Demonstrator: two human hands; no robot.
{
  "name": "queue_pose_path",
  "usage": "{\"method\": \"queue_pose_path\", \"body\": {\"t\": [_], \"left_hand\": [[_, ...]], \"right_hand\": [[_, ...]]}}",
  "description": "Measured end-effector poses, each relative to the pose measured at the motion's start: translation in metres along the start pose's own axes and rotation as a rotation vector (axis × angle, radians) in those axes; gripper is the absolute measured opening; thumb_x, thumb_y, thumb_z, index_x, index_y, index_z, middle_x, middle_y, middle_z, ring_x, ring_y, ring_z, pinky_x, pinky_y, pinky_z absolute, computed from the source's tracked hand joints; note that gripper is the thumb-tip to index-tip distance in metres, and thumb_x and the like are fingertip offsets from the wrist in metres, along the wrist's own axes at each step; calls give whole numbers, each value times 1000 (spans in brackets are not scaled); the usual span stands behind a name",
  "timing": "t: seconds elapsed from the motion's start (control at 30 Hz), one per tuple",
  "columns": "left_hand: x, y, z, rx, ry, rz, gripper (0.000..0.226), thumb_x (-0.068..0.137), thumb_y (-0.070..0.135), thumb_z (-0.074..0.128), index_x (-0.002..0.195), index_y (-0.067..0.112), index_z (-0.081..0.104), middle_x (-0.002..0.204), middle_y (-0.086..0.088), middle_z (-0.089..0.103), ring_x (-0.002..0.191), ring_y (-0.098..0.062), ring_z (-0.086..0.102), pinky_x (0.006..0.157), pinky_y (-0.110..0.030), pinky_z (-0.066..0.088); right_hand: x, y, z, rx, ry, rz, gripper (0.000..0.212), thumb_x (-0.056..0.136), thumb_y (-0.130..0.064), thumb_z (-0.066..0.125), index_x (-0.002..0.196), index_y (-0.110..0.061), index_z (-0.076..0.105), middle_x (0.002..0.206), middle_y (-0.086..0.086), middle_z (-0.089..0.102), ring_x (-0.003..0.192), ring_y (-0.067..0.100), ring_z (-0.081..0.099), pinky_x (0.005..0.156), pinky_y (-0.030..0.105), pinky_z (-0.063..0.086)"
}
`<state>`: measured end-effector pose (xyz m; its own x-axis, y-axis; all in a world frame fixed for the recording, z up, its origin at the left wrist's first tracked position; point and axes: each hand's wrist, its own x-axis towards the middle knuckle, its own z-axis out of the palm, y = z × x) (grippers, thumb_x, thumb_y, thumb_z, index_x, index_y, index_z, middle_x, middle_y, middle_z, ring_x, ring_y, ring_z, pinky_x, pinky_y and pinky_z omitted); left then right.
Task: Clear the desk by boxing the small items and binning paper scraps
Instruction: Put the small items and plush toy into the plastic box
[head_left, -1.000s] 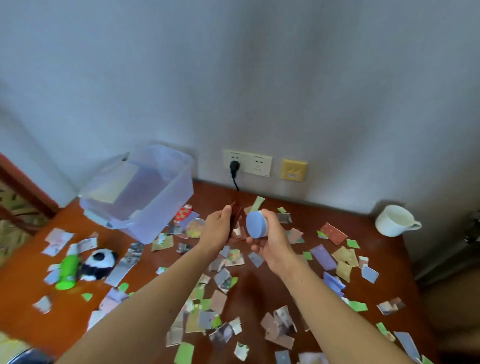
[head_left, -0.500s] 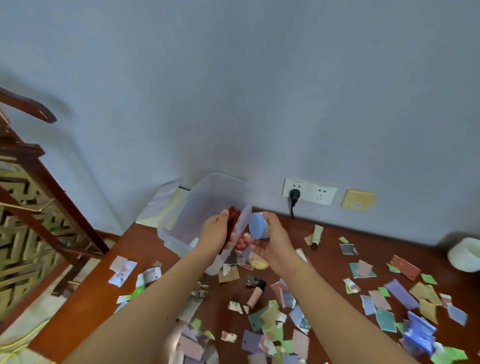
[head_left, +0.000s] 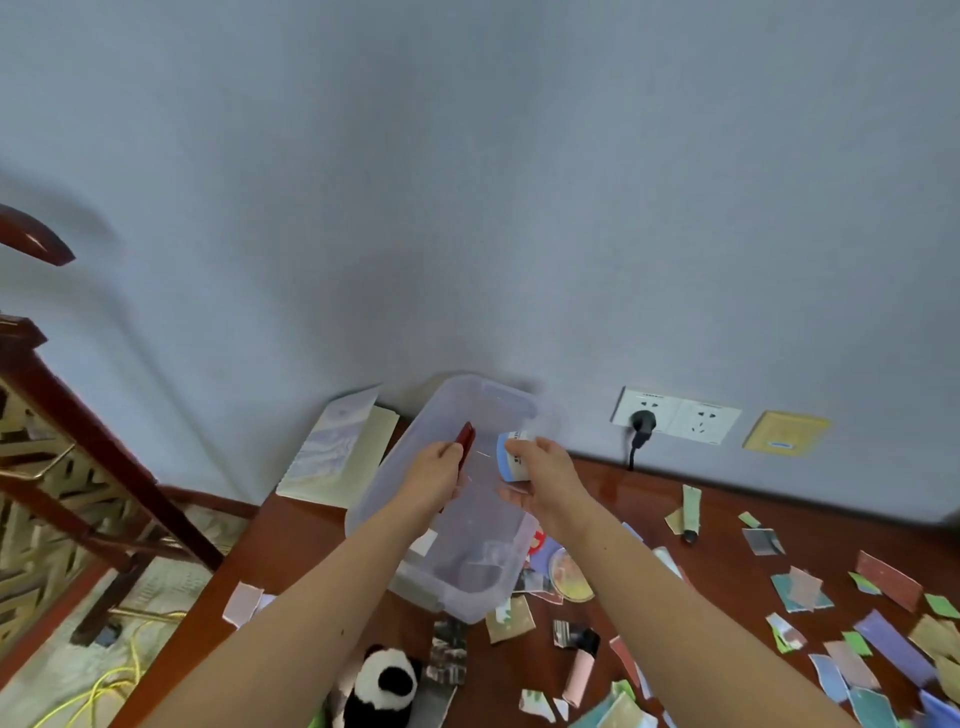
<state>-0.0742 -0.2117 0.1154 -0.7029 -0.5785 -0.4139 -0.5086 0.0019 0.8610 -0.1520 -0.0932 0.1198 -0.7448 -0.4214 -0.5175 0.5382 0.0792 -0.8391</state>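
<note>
Your left hand (head_left: 434, 475) grips a slim dark-red case (head_left: 466, 437), your right hand (head_left: 550, 478) a round blue jar (head_left: 511, 457). Let go too high and either may bounce out of the clear plastic box (head_left: 395, 467).

Translucent bluish plastic box (head_left: 483, 410); over it, dark red slim case (head_left: 465, 441) and blue-and-white round jar (head_left: 511, 460); below it, black-and-white plush panda (head_left: 384, 680); left, lilac-marbled notebook (head_left: 337, 447).

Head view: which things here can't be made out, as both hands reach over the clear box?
Head view throughout.
Red item in the left hand: mostly behind the fingers, kind unclear.
Jar in the right hand: label too blurred to read.
Box: floor partly covered by the hands.
Panda toy: cut off by the bottom edge.
</note>
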Motion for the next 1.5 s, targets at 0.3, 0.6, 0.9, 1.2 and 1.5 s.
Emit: {"method": "queue_pose_path", "body": {"t": [0.3, 0.6, 0.9, 1.2, 1.5], "left_hand": [[87, -33, 7, 0, -106, -85, 38, 102, 12, 36, 136, 11, 53, 89, -11, 65, 76, -24, 60, 62, -24, 41], [138, -56, 25, 36, -87, -113, 25, 98, 11, 45, 119, 11, 59, 116, -21, 63, 112, -38, 58, 95, -45, 48], [164, -71, -6, 82, 13, -136, 31, 94, 15, 49, 124, 10, 56, 112, -13, 65, 100, -30, 63, 85, -38, 52], [163, -69, -11, 51, 89, -144, 35, 95, 16, 49, 129, 8, 54, 121, -14, 63, 110, -31, 59, 91, -37, 47], [160, -75, -22, 150, 35, -168, 51, 87, 2, 53, 136, 10, 45, 123, -11, 61, 117, -29, 56, 97, -36, 46]], "right_hand": [[90, 14, 25, -174, 93, 130, 41, 89, -15, 63, 123, -16, 42, 114, 9, 51, 99, 25, 55, 83, 42, 53], [153, 43, 31, -364, 146, 216, 62, 87, -18, 65, 140, -18, 34, 122, 9, 51, 102, 24, 51, 76, 33, 44], [187, 44, 65, -635, 87, 181, 61, 81, -19, 67, 136, -16, 40, 129, 13, 49, 118, 32, 49, 96, 40, 47], [200, 43, 79, -802, 44, 213, 65, 78, -25, 67, 135, -19, 38, 133, 13, 45, 120, 37, 46, 100, 50, 45], [202, 48, 92, -1116, -35, 132, 63, 81, -15, 65, 137, -7, 36, 140, 17, 39, 126, 35, 43, 98, 33, 42]]}}
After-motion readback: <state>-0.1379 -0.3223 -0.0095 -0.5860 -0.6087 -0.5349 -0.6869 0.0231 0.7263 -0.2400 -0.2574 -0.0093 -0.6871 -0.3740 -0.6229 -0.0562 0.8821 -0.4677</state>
